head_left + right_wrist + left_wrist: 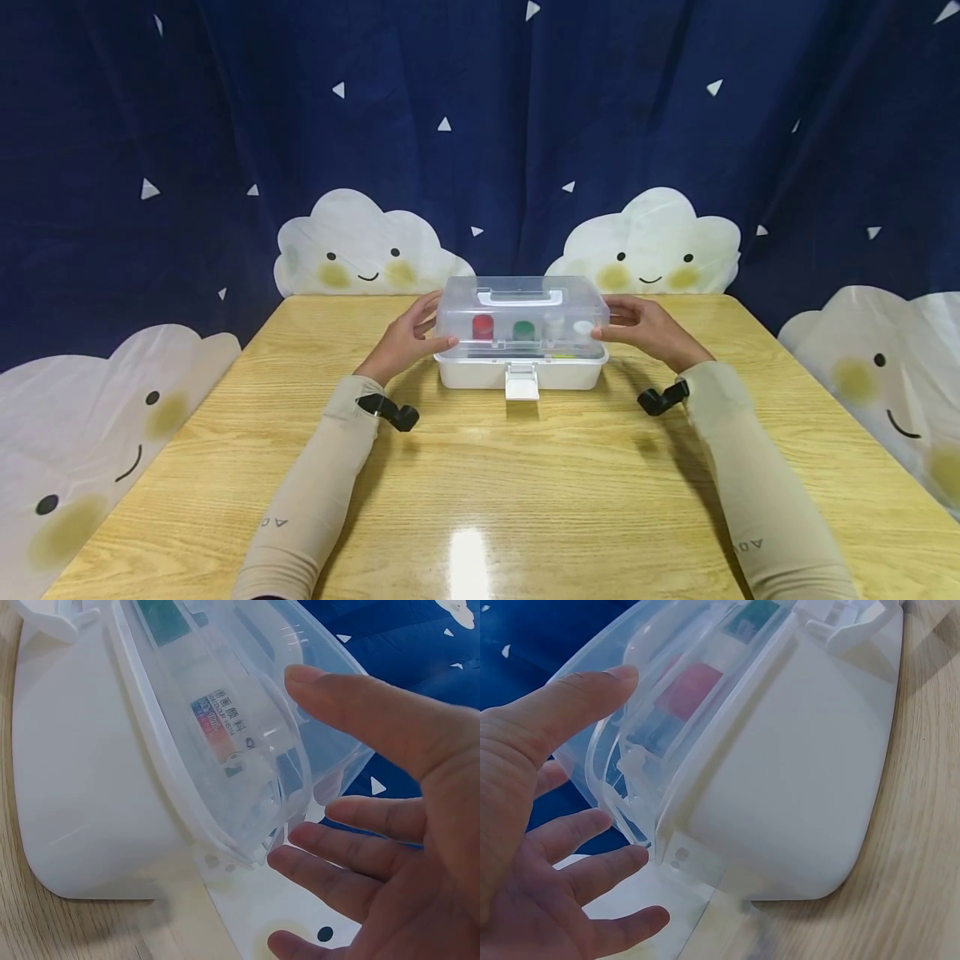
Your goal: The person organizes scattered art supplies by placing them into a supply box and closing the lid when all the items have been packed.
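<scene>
A plastic storage box stands on the table, with a white base (472, 374) and a clear lid (457, 292) with a handle on top. Its white front latch (522, 382) hangs down unfastened. Through the lid show paint jars, one red (483, 327), one green (523, 331) and two whitish. My left hand (411, 335) is at the lid's left end, thumb over its front corner and fingers spread along the side. At the right end, my right hand (641, 327) mirrors it, thumb at the front corner. Both wrist views show relaxed, fairly straight fingers beside the lid.
The wooden table (540, 483) extends toward me in front of the box. Behind it hangs a dark blue curtain (495, 158) with white triangles and smiling clouds. A black wrist camera (390, 412) is on the left wrist, another (662, 399) on the right.
</scene>
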The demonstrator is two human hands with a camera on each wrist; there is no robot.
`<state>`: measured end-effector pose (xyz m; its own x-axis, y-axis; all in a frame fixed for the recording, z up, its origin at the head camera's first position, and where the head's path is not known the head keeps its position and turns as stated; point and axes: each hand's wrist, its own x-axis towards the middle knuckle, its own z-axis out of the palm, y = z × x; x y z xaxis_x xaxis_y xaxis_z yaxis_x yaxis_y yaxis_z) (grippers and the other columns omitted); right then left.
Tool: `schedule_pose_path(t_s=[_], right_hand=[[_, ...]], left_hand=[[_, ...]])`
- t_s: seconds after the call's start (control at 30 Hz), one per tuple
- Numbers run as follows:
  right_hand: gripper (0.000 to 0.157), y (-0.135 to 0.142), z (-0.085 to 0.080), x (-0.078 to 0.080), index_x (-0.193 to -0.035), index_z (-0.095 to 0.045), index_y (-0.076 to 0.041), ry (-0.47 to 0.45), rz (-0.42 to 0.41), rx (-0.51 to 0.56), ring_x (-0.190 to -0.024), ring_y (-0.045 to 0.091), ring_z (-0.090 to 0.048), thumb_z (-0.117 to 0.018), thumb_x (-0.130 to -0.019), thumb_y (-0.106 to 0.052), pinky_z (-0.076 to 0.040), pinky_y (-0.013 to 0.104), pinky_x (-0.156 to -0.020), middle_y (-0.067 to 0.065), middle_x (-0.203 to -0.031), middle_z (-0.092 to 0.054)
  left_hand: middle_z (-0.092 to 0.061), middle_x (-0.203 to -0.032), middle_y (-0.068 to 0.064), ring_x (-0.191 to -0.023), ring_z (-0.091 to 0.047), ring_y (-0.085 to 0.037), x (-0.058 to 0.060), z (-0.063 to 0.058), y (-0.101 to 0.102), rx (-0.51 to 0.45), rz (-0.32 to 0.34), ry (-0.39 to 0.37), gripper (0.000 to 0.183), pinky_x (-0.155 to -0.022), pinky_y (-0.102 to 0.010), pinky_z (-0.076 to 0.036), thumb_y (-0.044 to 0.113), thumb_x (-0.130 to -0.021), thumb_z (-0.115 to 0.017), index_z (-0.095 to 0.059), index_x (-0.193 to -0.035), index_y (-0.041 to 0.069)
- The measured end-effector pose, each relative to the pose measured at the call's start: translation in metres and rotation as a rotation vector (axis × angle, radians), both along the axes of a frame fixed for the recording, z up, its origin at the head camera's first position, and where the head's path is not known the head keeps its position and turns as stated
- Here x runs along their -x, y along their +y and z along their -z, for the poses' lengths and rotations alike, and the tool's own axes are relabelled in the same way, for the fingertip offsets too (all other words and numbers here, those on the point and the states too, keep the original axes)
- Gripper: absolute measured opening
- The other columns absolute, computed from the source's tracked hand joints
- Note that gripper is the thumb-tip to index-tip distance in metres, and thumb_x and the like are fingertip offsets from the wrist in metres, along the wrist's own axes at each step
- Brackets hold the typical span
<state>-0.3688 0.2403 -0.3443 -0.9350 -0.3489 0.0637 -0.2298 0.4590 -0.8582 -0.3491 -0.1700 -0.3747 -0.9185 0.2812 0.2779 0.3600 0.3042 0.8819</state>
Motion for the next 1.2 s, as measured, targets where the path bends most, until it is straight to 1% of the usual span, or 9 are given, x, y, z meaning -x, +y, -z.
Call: schedule_pose_path(t_s=[0.07,0.17,0.33,0.43,0.57,0.8,0.93,1.1,1.2], right_hand=[[0.081,-0.0003,-0.0005,-0.0009,-0.146,-0.038,-0.012,-0.004,-0.004,0.012,-0.131,0.034,-0.044,-0.077,-0.08,-0.037,-0.037,0.052,-0.102,0.014,-0.143,-0.047],[0.081,-0.0006,-0.0002,-0.0008,-0.147,-0.036,-0.012,0.001,-0.012,0.027,-0.131,0.034,-0.044,-0.078,-0.08,-0.033,-0.039,0.051,-0.101,0.015,-0.143,-0.046],[0.082,-0.0001,0.0025,0.0014,-0.148,-0.035,-0.021,0.035,-0.037,0.055,-0.129,0.031,-0.047,-0.079,-0.079,-0.028,-0.041,0.049,-0.099,0.015,-0.141,-0.049],[0.079,0.0004,0.0036,0.0021,-0.146,-0.038,-0.027,0.055,-0.05,0.052,-0.126,0.031,-0.049,-0.08,-0.079,-0.029,-0.043,0.049,-0.097,0.013,-0.138,-0.05],[0.074,0.0009,0.0039,0.0018,-0.142,-0.044,-0.03,0.066,-0.054,0.024,-0.122,0.03,-0.053,-0.08,-0.077,-0.032,-0.045,0.049,-0.094,0.009,-0.135,-0.052],[0.074,0.0012,0.0043,0.0031,-0.14,-0.046,-0.031,0.073,-0.063,0.001,-0.119,0.028,-0.054,-0.082,-0.075,-0.033,-0.047,0.046,-0.091,0.007,-0.133,-0.053],[0.074,0.0019,0.0045,0.0037,-0.14,-0.046,-0.031,0.074,-0.066,-0.008,-0.118,0.028,-0.054,-0.082,-0.075,-0.032,-0.047,0.046,-0.091,0.007,-0.132,-0.053],[0.074,0.0023,0.0049,0.0035,-0.139,-0.047,-0.031,0.069,-0.07,-0.02,-0.12,0.028,-0.053,-0.083,-0.074,-0.033,-0.047,0.046,-0.091,0.006,-0.134,-0.051],[0.074,0.0023,0.0051,0.0032,-0.139,-0.047,-0.031,0.065,-0.071,-0.021,-0.121,0.028,-0.052,-0.083,-0.074,-0.032,-0.047,0.046,-0.091,0.006,-0.135,-0.05]], left_hand=[[-0.036,-0.153,-0.002,-0.136,-0.039,-0.029,0.0009,0.0005,0.0,-0.003,-0.005,-0.001,0.081,-0.104,-0.045,-0.037,0.03,-0.08,-0.078,-0.034,-0.148,0.032],[-0.037,-0.152,0.0,-0.135,-0.041,-0.03,0.0017,0.0005,-0.0002,0.003,-0.017,-0.004,0.077,-0.105,-0.047,-0.035,0.03,-0.081,-0.078,-0.036,-0.146,0.032],[-0.037,-0.152,0.001,-0.134,-0.042,-0.032,0.0023,0.0012,0.0,0.018,-0.029,-0.006,0.073,-0.107,-0.053,-0.031,0.029,-0.082,-0.076,-0.038,-0.145,0.032],[-0.038,-0.151,0.001,-0.133,-0.042,-0.033,0.0023,0.0011,0.0001,0.024,-0.03,-0.007,0.072,-0.105,-0.054,-0.032,0.029,-0.082,-0.076,-0.039,-0.144,0.033],[-0.037,-0.15,0.0,-0.132,-0.042,-0.032,0.002,0.0014,-0.0006,0.037,-0.028,-0.017,0.073,-0.104,-0.054,-0.034,0.032,-0.081,-0.077,-0.039,-0.143,0.035],[-0.037,-0.15,-0.001,-0.133,-0.042,-0.031,0.0027,0.0015,-0.0024,0.053,-0.03,-0.03,0.074,-0.104,-0.055,-0.034,0.034,-0.079,-0.079,-0.039,-0.141,0.038],[-0.035,-0.15,-0.002,-0.134,-0.04,-0.031,0.0022,0.0005,-0.0034,0.052,-0.018,-0.034,0.074,-0.104,-0.054,-0.034,0.034,-0.079,-0.078,-0.039,-0.142,0.037],[-0.033,-0.152,-0.002,-0.135,-0.038,-0.031,0.0008,-0.001,-0.0035,0.052,-0.012,-0.061,0.074,-0.105,-0.055,-0.032,0.032,-0.081,-0.077,-0.038,-0.143,0.035],[-0.032,-0.153,-0.004,-0.136,-0.037,-0.034,0.0002,-0.0029,-0.0037,0.046,-0.004,-0.084,0.075,-0.105,-0.056,-0.031,0.028,-0.082,-0.077,-0.037,-0.145,0.031]])
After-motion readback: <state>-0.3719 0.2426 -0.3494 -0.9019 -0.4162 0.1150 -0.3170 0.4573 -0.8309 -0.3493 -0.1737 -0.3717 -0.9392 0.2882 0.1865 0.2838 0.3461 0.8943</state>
